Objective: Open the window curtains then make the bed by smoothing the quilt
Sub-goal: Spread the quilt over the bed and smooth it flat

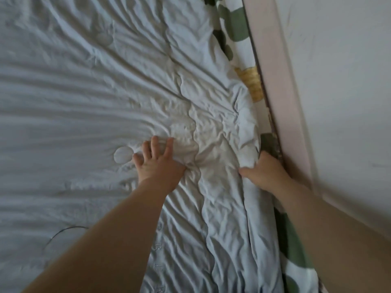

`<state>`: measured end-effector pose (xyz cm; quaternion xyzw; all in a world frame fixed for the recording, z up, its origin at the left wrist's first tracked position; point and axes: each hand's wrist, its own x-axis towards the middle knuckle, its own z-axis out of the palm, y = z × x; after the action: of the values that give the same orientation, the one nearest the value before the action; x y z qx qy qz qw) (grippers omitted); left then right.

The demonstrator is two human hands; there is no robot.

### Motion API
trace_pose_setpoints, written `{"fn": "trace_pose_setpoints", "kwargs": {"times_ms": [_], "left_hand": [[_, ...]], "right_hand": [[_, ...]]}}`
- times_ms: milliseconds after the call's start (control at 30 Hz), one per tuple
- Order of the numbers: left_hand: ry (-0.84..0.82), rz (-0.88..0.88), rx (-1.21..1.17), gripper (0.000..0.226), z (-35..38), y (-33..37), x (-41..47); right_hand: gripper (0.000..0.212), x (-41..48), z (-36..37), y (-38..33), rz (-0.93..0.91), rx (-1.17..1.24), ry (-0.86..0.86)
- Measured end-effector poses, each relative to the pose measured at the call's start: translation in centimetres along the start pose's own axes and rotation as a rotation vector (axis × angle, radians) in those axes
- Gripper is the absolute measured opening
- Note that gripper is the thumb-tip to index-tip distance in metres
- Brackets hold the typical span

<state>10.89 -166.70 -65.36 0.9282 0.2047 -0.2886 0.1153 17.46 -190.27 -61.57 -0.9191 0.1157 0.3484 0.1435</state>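
Observation:
A pale blue-grey quilt (105,92) covers the bed and fills most of the view, creased in long folds that fan out from my hands. My left hand (158,163) lies flat on the quilt with its fingers spread, pressing the fabric. My right hand (266,172) grips the quilt's right edge beside the bed frame; its fingers curl under the fabric and are hidden, the thumb lying on top. No curtains are in view.
A sheet with green and yellow shapes (232,30) shows along the quilt's right edge. A pale pink bed frame (281,85) runs beside it against a white wall (342,81).

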Motion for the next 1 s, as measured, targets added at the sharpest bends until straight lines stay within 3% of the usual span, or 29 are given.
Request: {"fn": "trace_pose_setpoints", "kwargs": {"times_ms": [100, 167, 233, 333, 467, 533, 767, 1000], "left_hand": [[0.031, 0.023, 0.007, 0.083, 0.7, 0.3, -1.1], [0.059, 0.032, -0.012, 0.080, 1.0, 0.6, -1.6], [0.076, 0.025, -0.029, 0.077, 1.1, 0.9, -2.0], [0.043, 0.004, -0.016, 0.076, 1.4, 1.1, -2.7], [0.035, -0.019, -0.006, 0.075, 2.0, 1.5, -3.8], [0.034, -0.023, -0.014, 0.076, 2.3, 1.7, -4.5], [0.037, 0.004, -0.014, 0.076, 2.5, 1.5, -5.9], [0.126, 0.014, -0.033, 0.069, 0.9, 0.5, -4.8]], "right_hand": [[0.040, -1.4, -0.1, 2.6, -0.075, -0.067, 0.206], [0.033, -2.2, -0.1, 3.2, -0.169, -0.223, 0.421], [0.031, -3.3, 1.3, 2.9, -0.208, -0.263, 0.529], [0.037, -5.0, 3.9, 3.0, -0.159, -0.119, 0.508], [0.069, -7.7, 5.9, 5.5, -0.205, -0.172, 0.364], [0.075, -8.7, 6.0, 6.7, -0.213, -0.197, 0.301], [0.085, -8.3, 4.0, 9.1, -0.171, -0.466, 0.472], [0.096, -5.5, 2.7, 3.4, -0.341, -0.267, 0.375]]}}
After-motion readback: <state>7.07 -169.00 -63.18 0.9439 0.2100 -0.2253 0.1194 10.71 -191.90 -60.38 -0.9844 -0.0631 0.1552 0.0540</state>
